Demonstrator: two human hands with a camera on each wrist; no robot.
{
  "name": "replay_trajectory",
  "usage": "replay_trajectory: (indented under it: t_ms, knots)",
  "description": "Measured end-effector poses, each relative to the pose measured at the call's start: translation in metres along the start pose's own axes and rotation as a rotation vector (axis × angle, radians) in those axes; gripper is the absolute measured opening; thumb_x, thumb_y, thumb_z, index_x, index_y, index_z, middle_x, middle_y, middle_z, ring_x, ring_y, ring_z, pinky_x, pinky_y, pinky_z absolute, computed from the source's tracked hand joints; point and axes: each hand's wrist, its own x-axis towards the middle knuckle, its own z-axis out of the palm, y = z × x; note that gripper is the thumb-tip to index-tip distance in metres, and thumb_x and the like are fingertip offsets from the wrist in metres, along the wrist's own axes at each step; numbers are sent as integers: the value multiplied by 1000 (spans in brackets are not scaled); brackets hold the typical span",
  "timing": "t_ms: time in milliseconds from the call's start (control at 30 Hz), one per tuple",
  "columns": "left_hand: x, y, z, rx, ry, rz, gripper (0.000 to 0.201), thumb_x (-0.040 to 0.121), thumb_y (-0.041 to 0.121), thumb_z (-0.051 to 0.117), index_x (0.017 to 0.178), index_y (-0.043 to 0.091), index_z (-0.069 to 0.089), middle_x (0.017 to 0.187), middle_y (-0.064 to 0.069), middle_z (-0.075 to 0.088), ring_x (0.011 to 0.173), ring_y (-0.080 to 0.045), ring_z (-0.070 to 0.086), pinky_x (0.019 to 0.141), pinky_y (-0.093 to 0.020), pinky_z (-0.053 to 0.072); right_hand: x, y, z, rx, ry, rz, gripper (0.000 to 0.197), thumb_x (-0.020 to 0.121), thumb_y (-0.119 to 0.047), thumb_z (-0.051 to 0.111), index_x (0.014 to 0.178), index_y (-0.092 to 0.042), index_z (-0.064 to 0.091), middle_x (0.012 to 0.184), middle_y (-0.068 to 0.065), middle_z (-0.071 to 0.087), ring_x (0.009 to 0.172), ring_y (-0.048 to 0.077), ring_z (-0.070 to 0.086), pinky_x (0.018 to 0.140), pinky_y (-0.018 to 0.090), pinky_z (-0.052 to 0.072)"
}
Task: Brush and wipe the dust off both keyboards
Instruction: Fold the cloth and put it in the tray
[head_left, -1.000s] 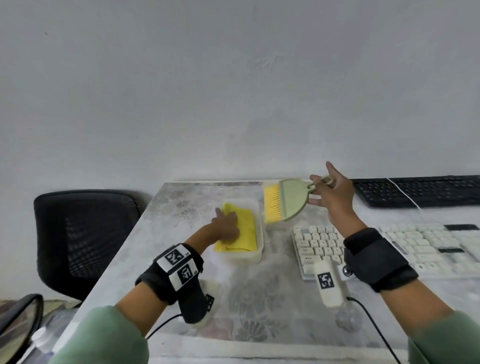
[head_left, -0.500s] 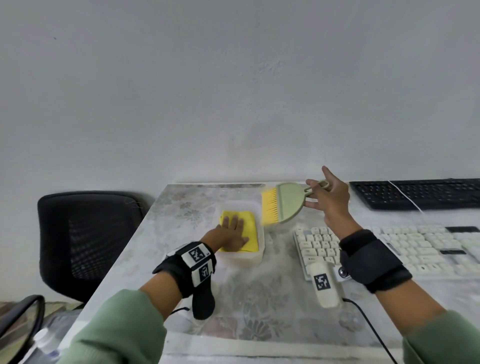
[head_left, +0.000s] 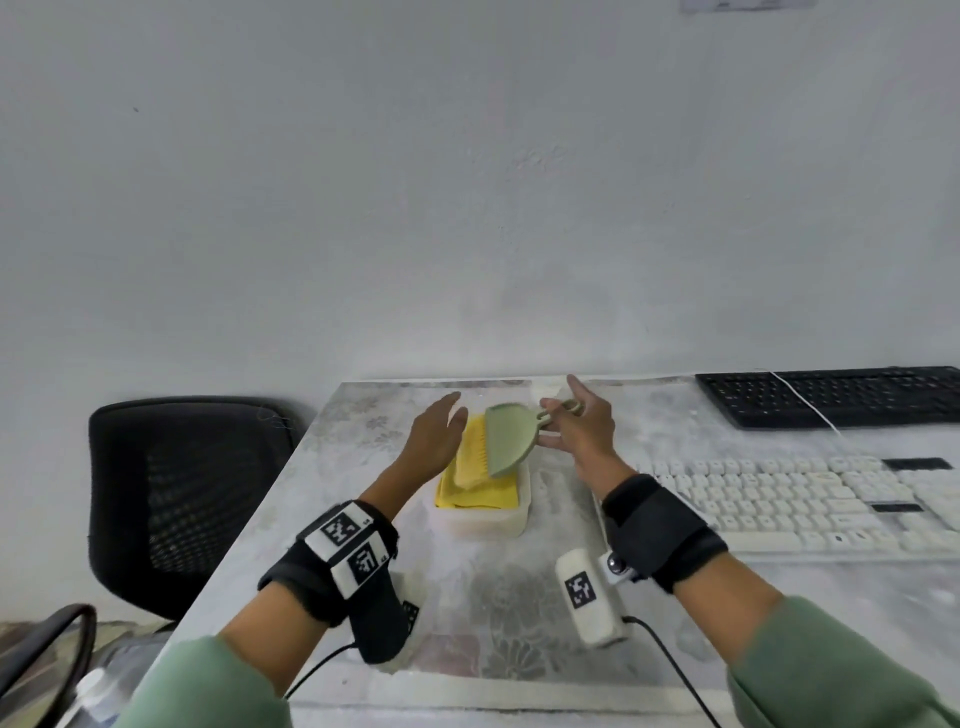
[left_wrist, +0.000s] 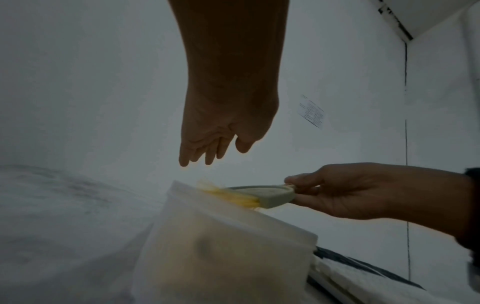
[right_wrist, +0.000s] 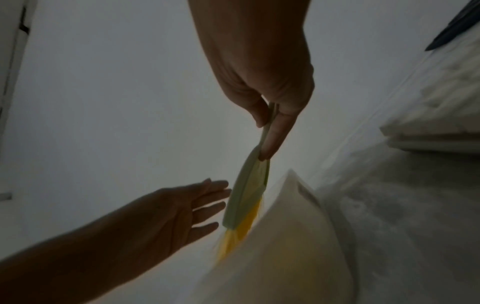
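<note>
Right hand (head_left: 574, 428) pinches the brush (head_left: 503, 441) by its handle, bristles pointing left over the tub (head_left: 483, 517); left hand (head_left: 434, 439), fingers loose and empty, hovers just left of them.

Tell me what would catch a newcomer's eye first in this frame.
Probably the green brush with yellow bristles, which the right hand pinches by its handle over the white tub holding a yellow cloth, near the table's left end. The left hand hovers open just left of the brush. To the right lie a white keyboard and, behind it by the wall, a black keyboard.
</note>
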Motion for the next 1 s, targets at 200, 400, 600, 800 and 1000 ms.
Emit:
replay_trajectory:
  t_ms: [200, 400, 600, 800, 1000]
  knots:
    - [-8, -1, 27, 142, -209, 18, 52, 104, 30, 31, 151, 9, 20, 158, -9, 19, 146, -20, 18, 110, -21, 14, -7, 21, -2, -187, -14, 15, 55, 90, -3, 56, 141, -13, 37, 103, 10, 55, 85, 23, 62, 60, 26, 58]
    - [-2, 0, 46, 50, -192, -31, 39, 106, 27, 21, 128, 4, 43, 127, -20, 53, 119, -37, 53, 93, -27, 39, -10, 12, -26, -364, -146, 13, 59, 90, -12, 58, 143, -18, 32, 103, 9, 57, 93, 19, 60, 53, 17, 55]
    - [2, 60, 59, 226, -57, 92, 48, 104, 33, 29, 147, 11, 30, 157, -11, 20, 146, -22, 11, 113, -30, 13, -11, -22, -75, -503, -130, -55, 62, 91, -23, 57, 145, -20, 28, 124, 10, 55, 109, 21, 55, 93, 34, 49]
    - [-2, 131, 111, 130, -96, 330, 43, 103, 30, 34, 143, 14, 37, 152, -1, 33, 145, -16, 17, 109, -21, 15, 3, -63, -168, -689, -95, -123, 58, 92, -19, 57, 144, -19, 32, 131, 12, 52, 117, 21, 52, 86, 19, 37]
    - [7, 145, 165, 241, -291, 79, 56, 100, 40, 40, 148, 12, 27, 156, -13, 20, 145, -25, 15, 115, -33, 17, 30, -66, -297, -1019, -68, -11, 50, 91, -24, 55, 139, -19, 41, 136, 11, 50, 131, 25, 38, 106, 31, 27]
